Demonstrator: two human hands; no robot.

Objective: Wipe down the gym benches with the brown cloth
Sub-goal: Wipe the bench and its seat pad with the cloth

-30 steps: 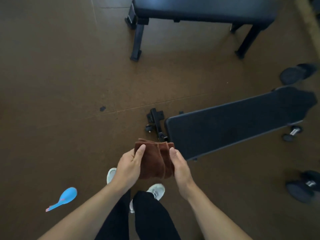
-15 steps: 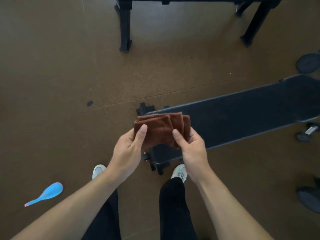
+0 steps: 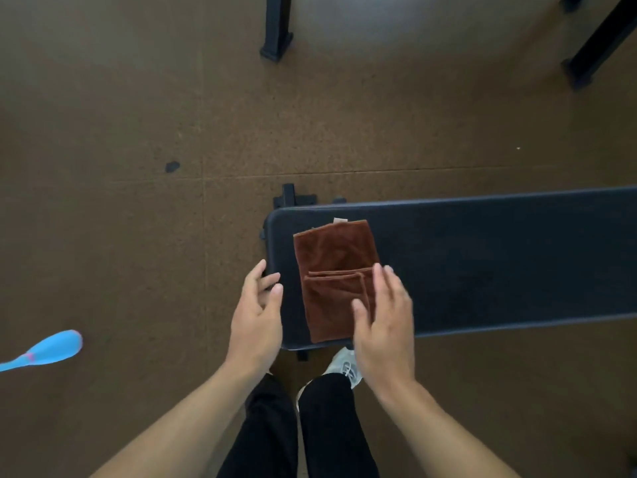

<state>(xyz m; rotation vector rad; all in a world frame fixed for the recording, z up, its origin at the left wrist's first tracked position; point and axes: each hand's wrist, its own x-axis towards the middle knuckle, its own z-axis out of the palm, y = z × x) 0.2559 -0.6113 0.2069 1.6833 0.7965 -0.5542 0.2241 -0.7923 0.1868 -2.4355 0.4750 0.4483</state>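
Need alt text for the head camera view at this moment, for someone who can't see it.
A folded brown cloth lies on the left end of a dark padded gym bench, with the right hand open over its near corner. The left hand hovers open at the bench's end, above a brown floor.

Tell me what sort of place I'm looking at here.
Most likely a gym or weights room: a padded black bench with the brown cloth laid on it, speckled rubber-like flooring, and the black metal legs of a second bench.
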